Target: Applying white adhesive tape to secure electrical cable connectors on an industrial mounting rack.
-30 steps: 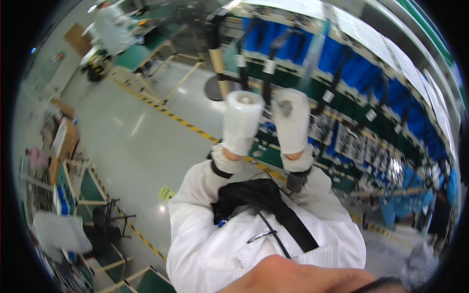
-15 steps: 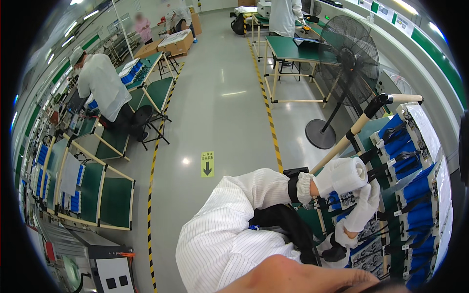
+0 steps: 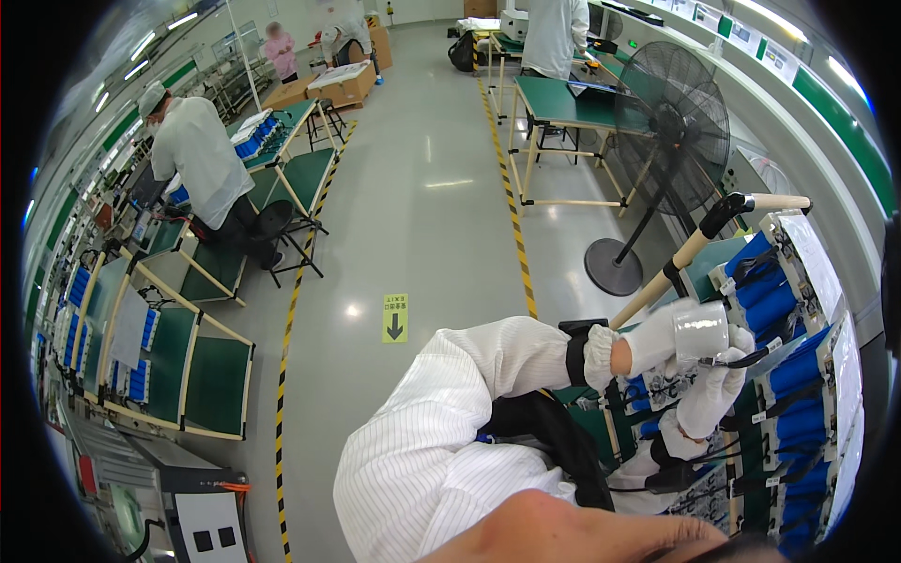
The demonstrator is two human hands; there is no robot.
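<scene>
My left hand [image 3: 652, 345], in a white glove, is closed around a white roll of tape [image 3: 702, 329], held up in front of a rack of blue packs [image 3: 793, 375]. My right hand [image 3: 710, 402], also gloved, sits just under the roll. Its fingers curl up against the roll, and a thin black cable [image 3: 746, 357] runs through them. A black strap [image 3: 574, 355] circles my left wrist over the white sleeve. A cream pipe with a black joint [image 3: 699, 239] slants behind my hands.
A standing fan [image 3: 671, 141] is ahead on the right, beside a green table [image 3: 563, 103]. Yellow-black floor tape [image 3: 511, 216] and an arrow sign [image 3: 395, 317] mark the aisle. A co-worker in white [image 3: 202, 159] bends over green benches [image 3: 216, 385] at left; more people stand at the far end.
The view has swung round, so the aisle now fills the picture. My hands with the roll have moved from the upper middle to the right edge, against the blue packs.
</scene>
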